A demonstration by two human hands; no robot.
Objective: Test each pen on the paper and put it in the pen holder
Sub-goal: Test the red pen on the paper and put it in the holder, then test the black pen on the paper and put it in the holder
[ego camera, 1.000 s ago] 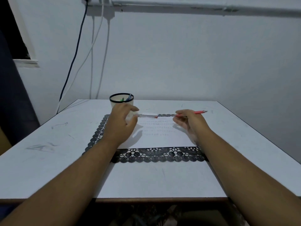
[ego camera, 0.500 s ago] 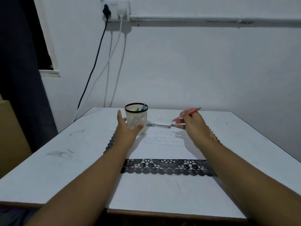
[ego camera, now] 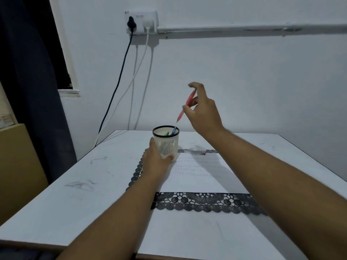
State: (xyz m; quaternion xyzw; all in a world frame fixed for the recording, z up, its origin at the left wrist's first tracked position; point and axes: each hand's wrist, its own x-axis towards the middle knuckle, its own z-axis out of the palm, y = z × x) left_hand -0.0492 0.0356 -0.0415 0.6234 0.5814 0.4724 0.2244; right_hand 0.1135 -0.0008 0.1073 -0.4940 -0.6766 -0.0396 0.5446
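A white mesh pen holder (ego camera: 167, 142) with a black rim stands at the far left corner of the paper (ego camera: 202, 175). A blue pen (ego camera: 173, 130) and a green pen (ego camera: 166, 133) stick up inside it. My left hand (ego camera: 155, 160) grips the holder's near side at its base. My right hand (ego camera: 201, 109) is raised above and right of the holder, pinching a red pen (ego camera: 185, 106) that points tip-down towards the rim. A clear pen with a red cap (ego camera: 195, 151) lies on the table at the paper's far edge.
A black lace mat (ego camera: 206, 202) lies under the paper on the white table (ego camera: 84, 184). Cables (ego camera: 120, 81) hang from a wall socket behind the table. A dark curtain (ego camera: 28, 81) and a wooden board (ego camera: 16, 166) stand at the left.
My right hand has lifted the red pen from the paper's far edge up above the holder and tilted it tip-down. My left hand has closed round the holder. The camera tilted up.
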